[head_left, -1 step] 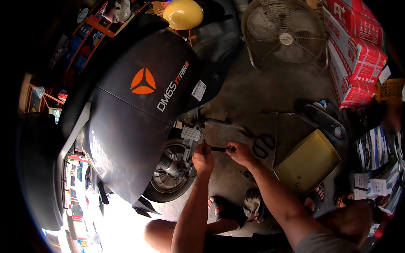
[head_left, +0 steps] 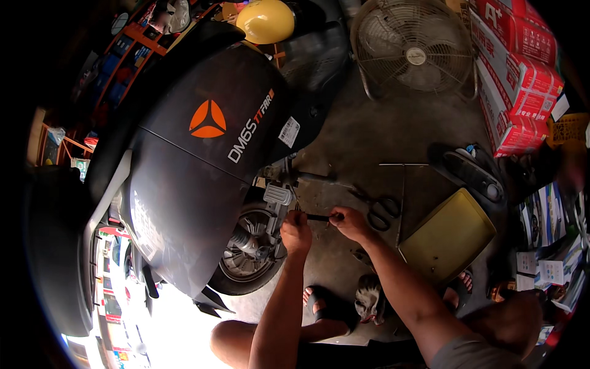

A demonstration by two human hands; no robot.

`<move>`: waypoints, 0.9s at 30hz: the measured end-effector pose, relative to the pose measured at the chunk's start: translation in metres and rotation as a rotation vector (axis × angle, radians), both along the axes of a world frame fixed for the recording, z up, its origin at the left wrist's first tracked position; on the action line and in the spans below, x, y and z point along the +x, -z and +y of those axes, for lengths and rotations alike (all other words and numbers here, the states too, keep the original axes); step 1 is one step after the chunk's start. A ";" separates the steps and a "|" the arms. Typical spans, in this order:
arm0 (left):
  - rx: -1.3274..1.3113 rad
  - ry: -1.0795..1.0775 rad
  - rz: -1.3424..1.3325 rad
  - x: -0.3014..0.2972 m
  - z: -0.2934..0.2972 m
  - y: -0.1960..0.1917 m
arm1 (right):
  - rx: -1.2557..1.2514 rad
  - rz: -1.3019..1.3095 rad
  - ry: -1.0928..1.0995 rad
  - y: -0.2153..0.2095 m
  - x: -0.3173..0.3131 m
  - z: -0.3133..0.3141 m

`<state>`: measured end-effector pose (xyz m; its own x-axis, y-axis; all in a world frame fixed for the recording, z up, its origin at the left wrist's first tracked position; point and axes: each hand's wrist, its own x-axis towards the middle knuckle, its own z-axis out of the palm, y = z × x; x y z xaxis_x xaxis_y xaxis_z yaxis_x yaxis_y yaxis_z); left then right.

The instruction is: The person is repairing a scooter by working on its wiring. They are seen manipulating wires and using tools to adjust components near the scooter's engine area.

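A dark grey scooter [head_left: 203, 184] with an orange triangle mark fills the left of the view, its rear wheel [head_left: 246, 261] just in front of me. My left hand [head_left: 296, 234] is closed beside the grey engine part [head_left: 278, 195] by the wheel, gripping the left end of a short dark tool [head_left: 316, 217]. My right hand [head_left: 351, 223] grips the tool's right end. Both hands hover low over the concrete floor, almost touching each other. What the tool's tip meets is hidden by my left fingers.
Black-handled scissors [head_left: 382, 212] and a thin metal rod [head_left: 402, 190] lie on the floor right of my hands. A yellow tray [head_left: 448, 237], a black scooter panel [head_left: 470, 172], a floor fan [head_left: 415, 52], red boxes [head_left: 516, 67] and a yellow helmet [head_left: 265, 20] stand around. My sandalled feet [head_left: 369, 301] are below.
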<state>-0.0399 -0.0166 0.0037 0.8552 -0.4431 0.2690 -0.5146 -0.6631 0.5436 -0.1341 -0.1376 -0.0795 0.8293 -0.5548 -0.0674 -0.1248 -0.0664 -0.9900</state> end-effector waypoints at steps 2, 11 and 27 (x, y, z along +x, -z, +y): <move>0.008 0.001 -0.009 -0.002 0.000 -0.001 | 0.015 -0.036 -0.005 0.000 0.000 -0.001; 0.102 0.026 -0.133 -0.013 0.001 -0.005 | 0.028 -0.061 0.001 0.004 0.004 0.001; -0.467 -0.142 0.579 -0.051 -0.018 0.048 | -0.055 -0.048 0.075 -0.002 0.001 0.005</move>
